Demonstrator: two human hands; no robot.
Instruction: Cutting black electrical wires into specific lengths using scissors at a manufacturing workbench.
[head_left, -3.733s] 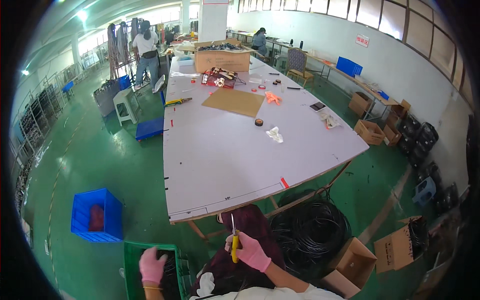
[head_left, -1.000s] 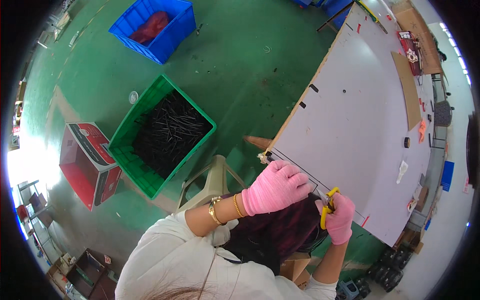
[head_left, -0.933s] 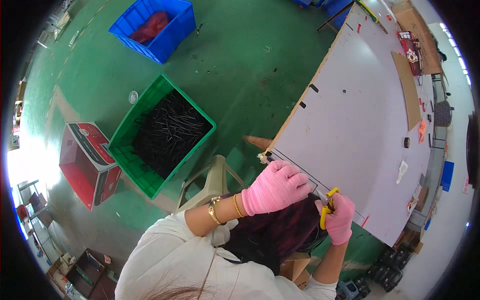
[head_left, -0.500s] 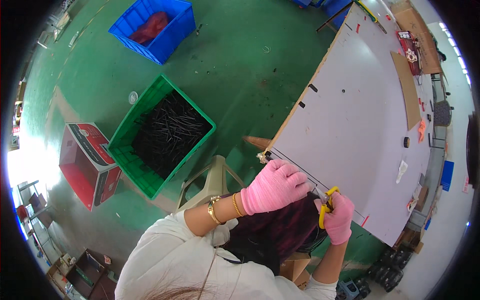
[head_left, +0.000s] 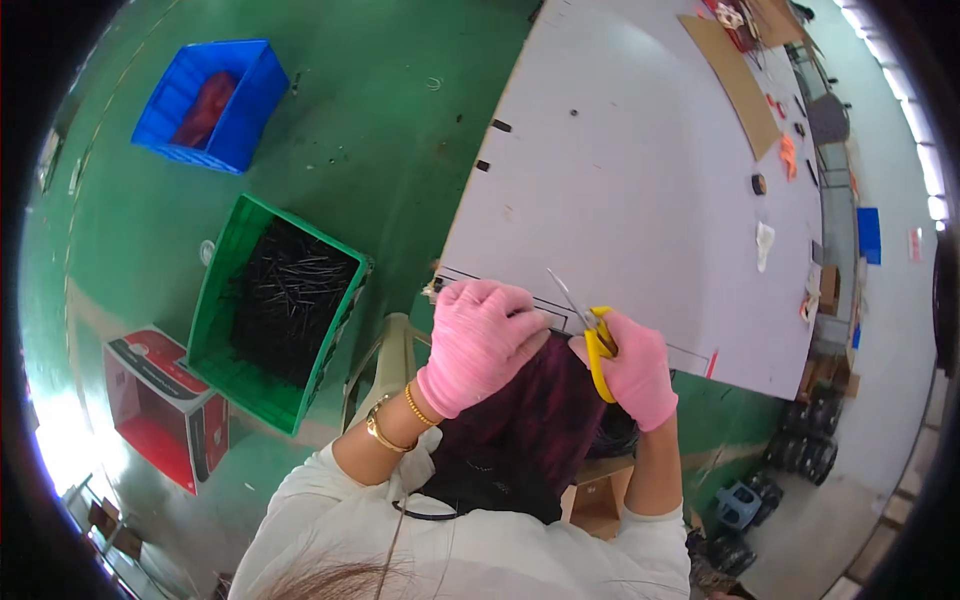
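My left hand [head_left: 480, 345] presses down on the thin black cable [head_left: 500, 288] at the bench [head_left: 620, 190] edge to keep it taut; its grip is closed over it. My right hand [head_left: 630, 370] grips the yellow snips [head_left: 590, 325], blades pointing up the bench, ready beside the cable.

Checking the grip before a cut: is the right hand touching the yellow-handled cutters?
Touching. The head view shows the right hand in a pink glove wrapped around the yellow handles of the cutters, blades pointing up over the table edge.
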